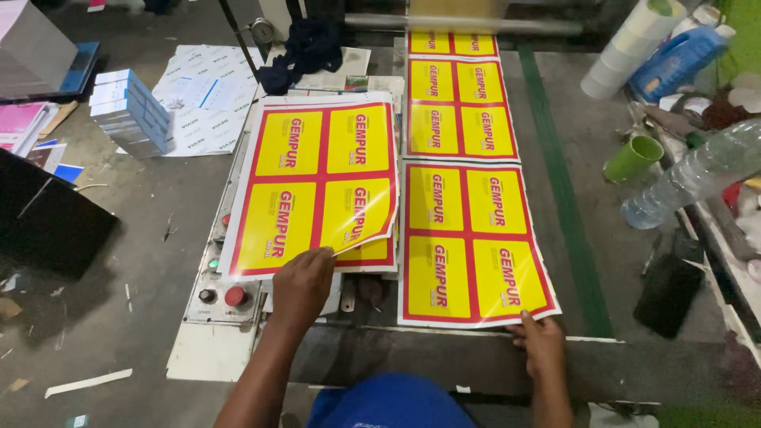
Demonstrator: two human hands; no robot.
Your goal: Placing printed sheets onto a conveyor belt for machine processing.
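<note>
Machine bed (555, 198): grey, flat, with a green stripe running lengthwise; its far end is cut off by the top edge. Printed web (460, 119): glossy sheets of yellow panels in red borders, lying flat along the bed from a metal roller (452, 24), partly out of view. Sheet stack (317, 182): same print, lying left of the web over a control panel (218, 277) that it mostly hides; only a red button and some small knobs show. Top sheet's near right corner curls up, glare on it. Nearest web sheet (472, 246): flat, near edge at the bed lip. Left hand (303, 285): fingers pinched on the stack's near edge; fingertips hidden under the paper. Right hand (539, 337): fingers together, pressing the near right corner of the nearest web sheet. Right margin: clear plastic bottle (697, 174), green cup (634, 158), cluttered and hard to make out.
</note>
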